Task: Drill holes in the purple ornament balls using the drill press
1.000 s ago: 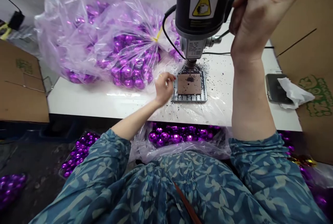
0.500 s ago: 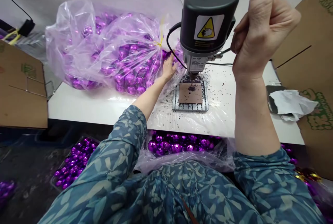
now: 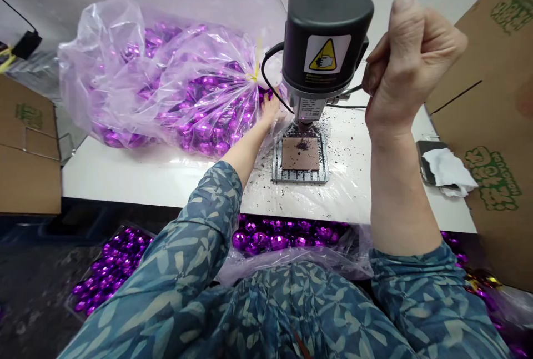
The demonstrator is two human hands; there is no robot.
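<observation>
Clock face centred on the brown block [image 3: 291, 159], which lies on the slotted base plate [image 3: 300, 176]; 12 is the far side.

- Drill press [image 3: 327, 25]: 12 to 1 o'clock, its motor head standing between the two hands.
- Right hand [image 3: 410, 64]: 2 o'clock, raised, fist closed round the end of the lever [image 3: 353, 90].
- Left hand [image 3: 271, 109]: between 10 and 11, fingers at purple balls [image 3: 265, 93]; whether gripping, cannot tell.
- Black cable [image 3: 265, 67]: 11 o'clock, looping between left hand and motor head.
- Clear bag [image 3: 100, 31] of purple balls, yellow tie [image 3: 252, 76]: 10 o'clock, bulking beside the left forearm.
- Dark shavings [image 3: 303, 144]: scattered over block and tabletop.
- White tissue [image 3: 449, 170]: 3 o'clock, on a dark flat object [image 3: 427, 174].
- Cardboard boxes [image 3: 499, 131]: 3 and 9 o'clock.
</observation>
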